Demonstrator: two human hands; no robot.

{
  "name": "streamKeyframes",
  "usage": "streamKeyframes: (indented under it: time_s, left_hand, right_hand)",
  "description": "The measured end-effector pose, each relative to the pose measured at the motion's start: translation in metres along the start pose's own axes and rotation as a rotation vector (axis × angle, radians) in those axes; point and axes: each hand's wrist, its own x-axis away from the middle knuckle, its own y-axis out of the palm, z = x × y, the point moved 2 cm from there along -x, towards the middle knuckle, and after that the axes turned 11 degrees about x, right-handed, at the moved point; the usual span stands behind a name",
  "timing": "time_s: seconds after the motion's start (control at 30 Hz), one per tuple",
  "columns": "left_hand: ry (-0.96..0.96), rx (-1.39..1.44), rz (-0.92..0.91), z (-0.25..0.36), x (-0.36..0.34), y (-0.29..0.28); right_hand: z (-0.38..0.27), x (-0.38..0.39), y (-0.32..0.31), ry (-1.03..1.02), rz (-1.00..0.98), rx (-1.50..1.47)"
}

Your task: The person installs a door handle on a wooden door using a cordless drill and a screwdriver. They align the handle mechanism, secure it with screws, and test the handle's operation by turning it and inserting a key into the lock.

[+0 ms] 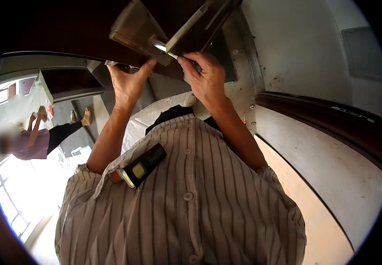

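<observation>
Showing well beyond the left hand: one person [34, 143], purple top, dark trousers, sandals; near them, a bright window [12, 190]. Just left of the left hand, a dark cabinet [71, 84]; above it, reaching over that hand, a dark panel [67, 37].

Item, left hand [128, 84]: raised to the panel's lower edge, thumb spread upward, the other fingers partly hidden behind that edge; whether they grip anything, I cannot tell from here.

Item, case [133, 28]: murky, boxy, tilted, above the left thumb.

Item, torch [152, 160]: black, one yellow square, lying across the wearer's chest, below and between the hands, on a striped shirt [213, 190].

Item, rod [172, 55]: slim, pale, between the hands, its far end at the case.

Item, board [191, 26]: pale-edged, slanting above the rod.

Item, right hand [206, 77]: thumb and forefinger pinching the rod's near end, the other fingers curled.

Well right of the right hand: a pale wall [297, 44], a dark rail [323, 114].
</observation>
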Motion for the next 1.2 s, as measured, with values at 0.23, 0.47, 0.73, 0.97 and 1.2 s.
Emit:
streamKeyframes:
  time_s: [0.23,0.47,0.73,0.97,1.2]
  left_hand:
    - [0.046,-0.250,0.201,0.005,0.009,0.032]
    - [0.071,-0.375,0.282,-0.009,0.011,0.040]
    - [0.114,-0.426,0.266,-0.006,0.017,0.048]
    - [0.035,-0.451,0.320,-0.004,0.023,0.051]
    - [0.055,-0.392,0.317,-0.002,0.027,0.052]
  right_hand:
    - [0.013,-0.012,0.000,-0.127,0.013,-0.012]
    - [0.019,-0.014,-0.003,-0.234,0.045,-0.001]
    - [0.022,-0.018,-0.010,0.290,-0.358,-0.279]
    - [0.024,-0.022,-0.005,0.502,-0.503,-0.499]
    - [0.018,-0.033,0.004,0.472,-0.410,-0.593]
